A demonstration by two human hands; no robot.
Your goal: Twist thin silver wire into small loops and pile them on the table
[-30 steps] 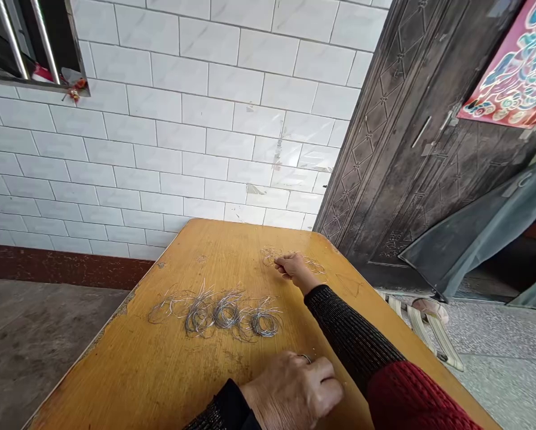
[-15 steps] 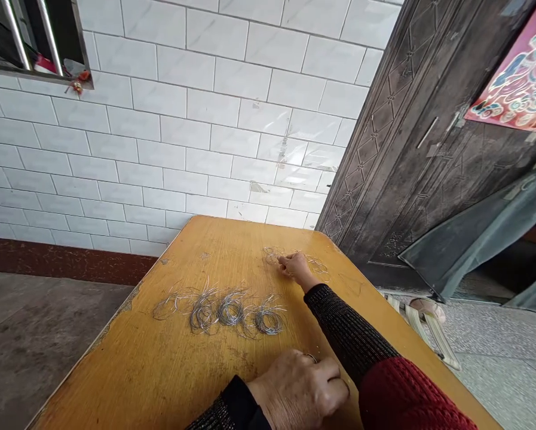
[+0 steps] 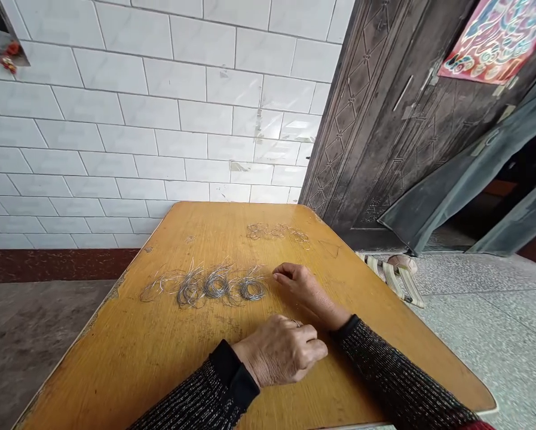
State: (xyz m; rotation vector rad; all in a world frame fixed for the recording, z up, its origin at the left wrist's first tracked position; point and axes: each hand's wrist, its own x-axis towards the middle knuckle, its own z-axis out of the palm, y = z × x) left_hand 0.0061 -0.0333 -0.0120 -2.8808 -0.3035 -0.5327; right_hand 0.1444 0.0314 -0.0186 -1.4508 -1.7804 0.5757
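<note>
My left hand [image 3: 281,351] rests low over the table, its fingers curled together and a ring on one of them. What it holds, if anything, is hidden. Just beyond and to the right, my right hand [image 3: 310,292] has thumb and forefinger drawn into a pinch, with nothing I can make out between them. Its fingertips are close to the rightmost coil of silvery wire [image 3: 253,290]. Left of that lie another tight wire coil [image 3: 216,285], a looser wire bundle [image 3: 190,291] and some thin loose wire [image 3: 160,284]. Farther back are thin coppery wire loops [image 3: 276,231].
The yellow wooden table [image 3: 128,358] has worn edges and stands against a white tiled wall [image 3: 160,119]. At the right are a dark carved door [image 3: 361,119], a grey-green curtain [image 3: 451,197] and a striped strap-like object [image 3: 393,279] on the floor.
My right hand has come back from the far wire loops to beside the near coils. My left hand has lifted slightly. The view has shifted to the right.
</note>
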